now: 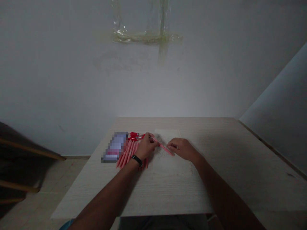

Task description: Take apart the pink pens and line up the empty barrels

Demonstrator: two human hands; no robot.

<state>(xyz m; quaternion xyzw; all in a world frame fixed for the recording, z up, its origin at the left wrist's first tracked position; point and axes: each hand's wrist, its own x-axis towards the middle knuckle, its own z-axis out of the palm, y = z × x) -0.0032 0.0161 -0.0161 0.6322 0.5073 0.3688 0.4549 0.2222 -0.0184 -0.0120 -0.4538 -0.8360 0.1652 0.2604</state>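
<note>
My left hand point(146, 147), with a dark band on its wrist, pinches a slim pink pen point(165, 148) that slants down to the right over a pale sheet point(172, 167). Close to the pen's lower end, my right hand point(181, 148) is closed with its fingers curled; whether it touches the pen or holds something small is hidden. Several pink pens point(127, 154) lie side by side, partly beneath my left hand and wrist. Behind them are several red-and-clear pen parts point(134, 136), partly covered by my left fingers.
A phone-like flat thing point(115, 147), blurred into blocks, lies left of the pens. The pale wooden table point(216, 185) reaches a grey wall point(203, 80) at the back. Wooden bars point(21, 184) stand on the floor at left. A sloped panel point(285, 105) rises at right.
</note>
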